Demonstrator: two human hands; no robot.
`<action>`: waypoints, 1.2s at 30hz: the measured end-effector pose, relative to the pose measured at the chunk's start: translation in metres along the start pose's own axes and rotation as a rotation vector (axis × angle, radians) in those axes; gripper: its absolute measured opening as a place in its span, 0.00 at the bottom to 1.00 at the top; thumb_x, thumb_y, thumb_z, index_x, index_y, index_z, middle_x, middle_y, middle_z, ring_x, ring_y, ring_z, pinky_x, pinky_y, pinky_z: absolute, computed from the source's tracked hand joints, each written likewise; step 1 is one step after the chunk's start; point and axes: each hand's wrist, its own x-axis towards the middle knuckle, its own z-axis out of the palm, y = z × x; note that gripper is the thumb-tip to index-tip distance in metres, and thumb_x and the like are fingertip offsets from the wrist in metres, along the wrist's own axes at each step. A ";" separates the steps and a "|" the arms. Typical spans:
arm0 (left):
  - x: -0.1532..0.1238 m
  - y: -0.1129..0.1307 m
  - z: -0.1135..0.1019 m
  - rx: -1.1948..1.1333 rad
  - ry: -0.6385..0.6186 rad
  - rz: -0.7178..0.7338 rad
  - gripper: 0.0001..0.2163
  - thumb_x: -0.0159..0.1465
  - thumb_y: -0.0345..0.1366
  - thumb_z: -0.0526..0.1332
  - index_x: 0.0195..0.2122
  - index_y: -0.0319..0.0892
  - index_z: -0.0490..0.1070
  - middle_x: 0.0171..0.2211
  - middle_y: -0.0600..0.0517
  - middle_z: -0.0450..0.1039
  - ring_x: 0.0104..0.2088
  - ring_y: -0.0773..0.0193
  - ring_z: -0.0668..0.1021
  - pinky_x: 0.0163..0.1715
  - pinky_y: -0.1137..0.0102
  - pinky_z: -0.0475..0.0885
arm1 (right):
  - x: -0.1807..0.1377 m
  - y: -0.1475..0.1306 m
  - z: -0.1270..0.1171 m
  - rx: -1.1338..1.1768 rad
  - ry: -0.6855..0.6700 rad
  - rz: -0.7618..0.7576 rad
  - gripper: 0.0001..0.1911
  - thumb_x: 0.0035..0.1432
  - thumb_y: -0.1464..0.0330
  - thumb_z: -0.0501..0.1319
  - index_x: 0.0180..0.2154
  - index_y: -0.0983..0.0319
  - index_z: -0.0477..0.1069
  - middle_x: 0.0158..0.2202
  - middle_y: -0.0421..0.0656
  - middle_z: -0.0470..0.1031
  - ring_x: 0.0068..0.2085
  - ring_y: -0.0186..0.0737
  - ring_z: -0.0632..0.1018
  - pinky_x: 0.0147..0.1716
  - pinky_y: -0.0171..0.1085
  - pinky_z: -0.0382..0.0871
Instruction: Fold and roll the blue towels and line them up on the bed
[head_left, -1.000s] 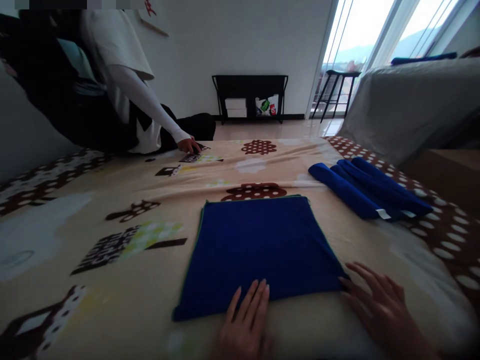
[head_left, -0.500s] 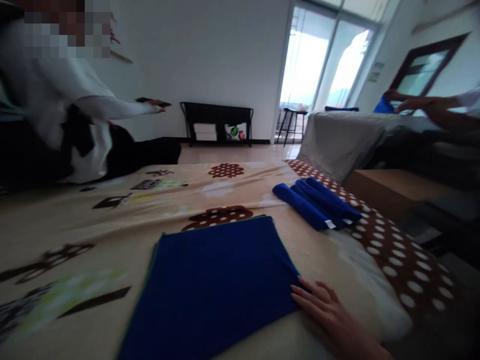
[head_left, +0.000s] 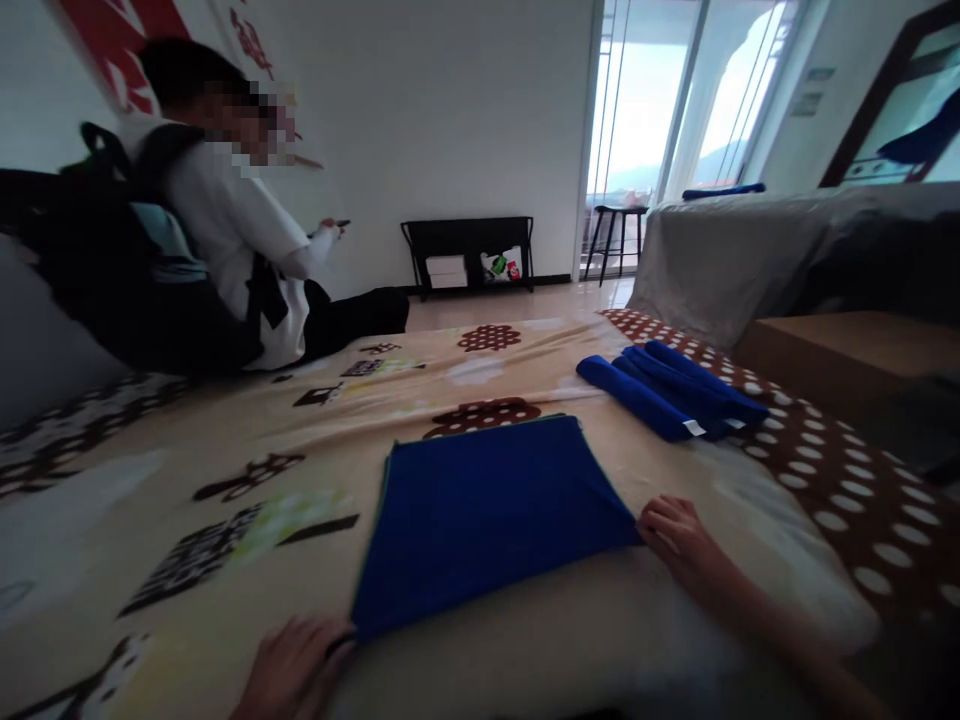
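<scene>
A blue towel [head_left: 495, 510] with a thin green edge lies flat on the patterned bedspread in front of me. At its near right corner my right hand [head_left: 679, 535] is closed, fingertips pinching the fabric. My left hand [head_left: 300, 660] is closed on the near left corner, low in the view; its fingertips are partly hidden. The near edge runs taut and slanting between the two hands. Beyond my right hand lie several rolled or folded blue towels [head_left: 667, 390], side by side, with small white tags at their near ends.
The bedspread [head_left: 247, 570] has a brown polka-dot border at right. A person with a black backpack [head_left: 150, 270] sits at the far left, holding a dark object. Behind are a black rack [head_left: 469, 235], a stool [head_left: 619, 235], a plastic-covered piece [head_left: 705, 260] and a cardboard box [head_left: 832, 340].
My left hand has come into view at the towel's near left corner. My right hand has gone from lying on the edge to pinching the corner. The view has shifted left.
</scene>
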 end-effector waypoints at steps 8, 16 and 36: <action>0.022 0.050 0.019 0.301 0.099 -0.350 0.11 0.64 0.35 0.58 0.46 0.46 0.73 0.43 0.45 0.76 0.39 0.53 0.77 0.39 0.60 0.68 | 0.004 -0.034 0.030 -0.307 0.220 0.162 0.14 0.64 0.74 0.51 0.45 0.62 0.73 0.46 0.54 0.74 0.46 0.53 0.72 0.47 0.53 0.59; 0.084 0.156 0.053 0.075 0.045 -0.117 0.19 0.65 0.28 0.54 0.57 0.42 0.70 0.54 0.45 0.73 0.50 0.58 0.74 0.51 0.62 0.63 | 0.017 -0.121 0.058 -0.131 -0.011 -0.233 0.33 0.62 0.76 0.48 0.68 0.61 0.53 0.64 0.45 0.63 0.61 0.46 0.69 0.52 0.45 0.63; 0.008 0.019 0.000 -0.169 -0.150 -0.080 0.08 0.67 0.38 0.58 0.47 0.49 0.70 0.41 0.55 0.78 0.42 0.63 0.78 0.44 0.70 0.70 | 0.003 0.016 0.011 0.221 -0.155 0.134 0.10 0.66 0.63 0.56 0.46 0.56 0.71 0.38 0.43 0.76 0.39 0.41 0.77 0.38 0.40 0.73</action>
